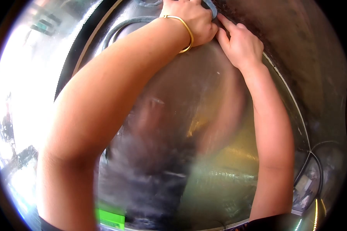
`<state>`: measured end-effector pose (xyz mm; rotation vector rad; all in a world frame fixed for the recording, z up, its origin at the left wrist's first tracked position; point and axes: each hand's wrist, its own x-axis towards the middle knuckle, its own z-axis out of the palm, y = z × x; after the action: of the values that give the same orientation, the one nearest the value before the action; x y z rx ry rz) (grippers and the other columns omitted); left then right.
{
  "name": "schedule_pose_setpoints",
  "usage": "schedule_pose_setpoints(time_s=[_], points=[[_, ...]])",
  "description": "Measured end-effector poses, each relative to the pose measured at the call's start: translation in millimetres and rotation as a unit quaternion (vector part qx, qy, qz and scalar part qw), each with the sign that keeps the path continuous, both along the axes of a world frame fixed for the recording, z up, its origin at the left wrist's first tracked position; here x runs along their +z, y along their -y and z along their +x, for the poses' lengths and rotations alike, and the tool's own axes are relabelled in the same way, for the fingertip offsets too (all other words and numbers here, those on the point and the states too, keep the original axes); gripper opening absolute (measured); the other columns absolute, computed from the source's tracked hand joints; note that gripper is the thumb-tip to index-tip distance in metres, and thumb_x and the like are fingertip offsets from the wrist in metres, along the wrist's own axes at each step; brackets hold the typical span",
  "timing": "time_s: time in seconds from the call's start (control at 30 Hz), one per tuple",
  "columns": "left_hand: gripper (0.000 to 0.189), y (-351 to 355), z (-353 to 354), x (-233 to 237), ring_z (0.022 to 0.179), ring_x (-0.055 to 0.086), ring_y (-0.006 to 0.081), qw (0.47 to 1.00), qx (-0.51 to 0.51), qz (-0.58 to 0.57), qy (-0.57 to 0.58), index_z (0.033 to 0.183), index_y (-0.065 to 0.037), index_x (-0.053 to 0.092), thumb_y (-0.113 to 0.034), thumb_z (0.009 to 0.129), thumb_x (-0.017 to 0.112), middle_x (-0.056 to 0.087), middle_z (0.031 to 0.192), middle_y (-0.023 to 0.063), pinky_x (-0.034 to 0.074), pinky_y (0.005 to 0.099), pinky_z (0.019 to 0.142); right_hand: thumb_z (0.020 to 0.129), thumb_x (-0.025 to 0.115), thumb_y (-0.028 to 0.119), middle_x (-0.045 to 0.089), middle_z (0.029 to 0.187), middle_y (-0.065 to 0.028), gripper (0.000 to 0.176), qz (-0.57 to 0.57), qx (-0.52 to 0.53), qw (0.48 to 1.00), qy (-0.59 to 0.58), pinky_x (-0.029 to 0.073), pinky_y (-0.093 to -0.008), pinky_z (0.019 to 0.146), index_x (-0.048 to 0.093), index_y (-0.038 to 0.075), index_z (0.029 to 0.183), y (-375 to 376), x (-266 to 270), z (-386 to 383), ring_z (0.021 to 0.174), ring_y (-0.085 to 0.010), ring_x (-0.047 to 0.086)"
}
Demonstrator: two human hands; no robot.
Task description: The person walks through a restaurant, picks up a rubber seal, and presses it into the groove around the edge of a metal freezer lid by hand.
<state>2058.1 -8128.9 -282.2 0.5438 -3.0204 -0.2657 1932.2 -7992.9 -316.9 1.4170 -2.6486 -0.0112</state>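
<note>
At the top of the head view, my left hand (194, 21) is closed on a soft grey-blue strip (210, 7), which looks like rubber or cord. Its fingertips are partly cut off by the frame's edge. More of the strip curves away to the left behind my wrist, where a gold bangle (187, 32) sits. Beside it, my right hand (245, 44) rests at the panel's upper edge, index finger stretched out and thumb apart, close to the left hand's knuckles. Both arms reach over a shiny, reflective panel (169, 92) that mirrors an arm blurrily.
A pale thin line (287, 86) runs down the panel's right border, with dark brownish surface beyond. Black cables (319, 173) and yellow light strips (316, 213) lie at the lower right. A bright green object (111, 220) shows at lower left. Glare fills the left side.
</note>
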Motion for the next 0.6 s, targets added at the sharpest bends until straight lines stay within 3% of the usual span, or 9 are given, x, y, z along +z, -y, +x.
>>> schedule_pose_setpoints(time_s=[0.1, 0.13, 0.2, 0.23, 0.27, 0.4, 0.47, 0.53, 0.6], points=[[0.049, -7.2, 4.1, 5.6, 0.131, 0.052, 0.0343, 0.999, -0.005, -0.032, -0.009, 0.124, -0.006, 0.069, -0.039, 0.095, 0.048, 0.058, 0.137, 0.0213, 0.028, 0.0648, 0.112, 0.099, 0.045, 0.053, 0.07, 0.109, -0.0133, 0.048, -0.074, 0.042, 0.995, 0.048, 0.055, -0.0477, 0.082, 0.06, 0.032, 0.139, -6.6, -3.0, -11.7, 0.096, -0.033, 0.07], [0.049, -8.3, 5.3, 10.2, 0.131, 0.052, 0.0334, 0.999, -0.029, -0.036, 0.014, 0.125, -0.006, 0.068, -0.039, 0.095, 0.048, 0.058, 0.137, 0.021, 0.028, 0.0626, 0.113, 0.103, 0.044, 0.053, 0.07, 0.12, -0.0151, 0.053, -0.194, 0.081, 0.951, 0.225, 0.052, -0.0453, 0.091, 0.063, 0.017, 0.136, -9.5, -9.3, -28.4, 0.105, -0.029, 0.069], [0.058, -31.3, 12.5, 35.5, 0.134, 0.049, 0.0341, 0.993, -0.111, 0.002, 0.039, 0.137, -0.002, 0.059, -0.038, 0.093, 0.05, 0.055, 0.142, 0.0204, 0.027, 0.0532, 0.118, 0.105, 0.042, 0.055, 0.06, 0.139, -0.0162, 0.065, -0.32, -0.035, 0.807, 0.495, 0.04, -0.0419, 0.109, 0.052, 0.007, 0.147, -34.5, 31.9, -2.4, 0.13, -0.024, 0.055], [0.025, -56.5, 13.7, 23.2, 0.105, 0.068, 0.0191, 0.984, -0.163, -0.039, -0.062, 0.1, -0.013, 0.078, -0.028, 0.08, 0.078, 0.074, 0.108, 0.0075, 0.052, 0.0355, 0.084, 0.105, 0.043, 0.052, 0.064, 0.133, -0.0158, 0.06, -0.361, -0.022, 0.727, 0.584, 0.045, -0.0422, 0.104, 0.059, 0.004, 0.138, -49.3, 47.8, 10.3, 0.12, -0.0248, 0.061], [0.018, -79.3, 16.0, 3.2, 0.083, 0.069, 0.025, 0.95, -0.179, -0.071, -0.244, 0.088, -0.009, 0.075, -0.022, 0.083, 0.063, 0.073, 0.087, 0.0079, 0.052, 0.0388, 0.071, 0.105, 0.045, 0.049, 0.068, 0.127, -0.0154, 0.057, -0.391, -0.012, 0.637, 0.664, 0.049, -0.0425, 0.098, 0.066, 0.002, 0.128, -66.4, 60.5, 24.2, 0.11, -0.0256, 0.067], [0.016, -175.6, 69.1, 21.1, 0.082, 0.067, 0.0207, 0.946, -0.295, 0.079, -0.112, 0.086, -0.012, 0.072, -0.023, 0.082, 0.062, 0.07, 0.082, -0.0006, 0.048, 0.0349, 0.077, 0.103, 0.056, 0.041, 0.068, 0.123, -0.0137, 0.045, -0.302, 0.001, 0.732, 0.61, 0.047, -0.0421, 0.101, 0.061, 0.001, 0.125, -164.6, 93.2, 76.8, 0.113, -0.0245, 0.063], [0.024, -195.3, 99.0, 16.3, 0.097, 0.068, 0.0234, 0.946, -0.264, 0.053, -0.18, 0.1, -0.009, 0.072, -0.023, 0.084, 0.06, 0.072, 0.096, 0.004, 0.048, 0.0414, 0.095, 0.102, 0.061, 0.033, 0.07, 0.114, -0.011, 0.032, -0.424, -0.044, 0.532, 0.732, 0.048, -0.0438, 0.098, 0.059, 0.006, 0.118, -192.4, 105.2, 104.9, 0.107, -0.0227, 0.064], [0.044, -200.7, 128.9, 1.3, 0.129, 0.056, 0.0281, 0.946, -0.187, 0.061, -0.257, 0.13, -0.008, 0.065, -0.027, 0.091, 0.058, 0.067, 0.128, 0.0089, 0.03, 0.0583, 0.117, 0.102, 0.06, 0.03, 0.069, 0.112, -0.0081, 0.023, -0.471, -0.082, 0.44, 0.76, 0.048, -0.046, 0.099, 0.059, 0.009, 0.113, -236.1, 106.5, 106.5, 0.105, -0.0228, 0.064], [0.041, -204.0, 160.0, 2.2, 0.133, 0.054, 0.0309, 0.94, -0.126, 0.146, -0.282, 0.126, -0.008, 0.067, -0.027, 0.091, 0.055, 0.066, 0.128, 0.0117, 0.025, 0.0643, 0.119, 0.102, 0.059, 0.03, 0.067, 0.114, -0.005, 0.025, -0.502, -0.106, 0.396, 0.762, 0.047, -0.0454, 0.102, 0.058, 0.009, 0.116, -296.8, 107.5, 95.4, 0.107, -0.0228, 0.063]])
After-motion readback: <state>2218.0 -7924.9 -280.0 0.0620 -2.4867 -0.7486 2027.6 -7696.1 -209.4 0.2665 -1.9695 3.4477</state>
